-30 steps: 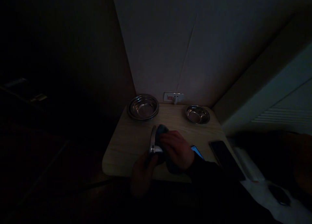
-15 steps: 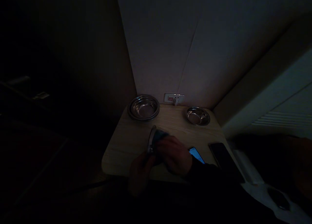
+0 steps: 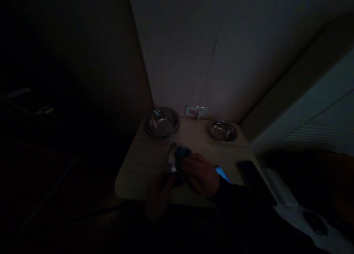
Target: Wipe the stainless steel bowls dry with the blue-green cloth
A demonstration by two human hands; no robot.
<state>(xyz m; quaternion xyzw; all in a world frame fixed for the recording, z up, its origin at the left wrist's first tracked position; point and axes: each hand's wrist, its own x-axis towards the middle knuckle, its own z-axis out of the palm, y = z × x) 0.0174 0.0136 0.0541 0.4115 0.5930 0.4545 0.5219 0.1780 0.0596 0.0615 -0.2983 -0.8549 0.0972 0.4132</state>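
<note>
Head view: left hand (image 3: 157, 195) grips the near edge of a tilted bowl (image 3: 170, 159) over the table (image 3: 138, 173); right hand (image 3: 202, 176) clutches a cloth (image 3: 182, 152) against it; stacked bowls (image 3: 162, 124) sit behind.

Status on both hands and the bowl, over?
Left hand gripping tilted metal bowl. Right hand holding dark cloth at bowl's open side. Lit phone close beside right sleeve.

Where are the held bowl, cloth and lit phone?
Held bowl (image 3: 171, 160): head view, on the bare metal left of the cloth.
Cloth (image 3: 182, 153): head view, on the part showing above the fingers.
Lit phone (image 3: 222, 173): head view, on the glowing screen.
</note>
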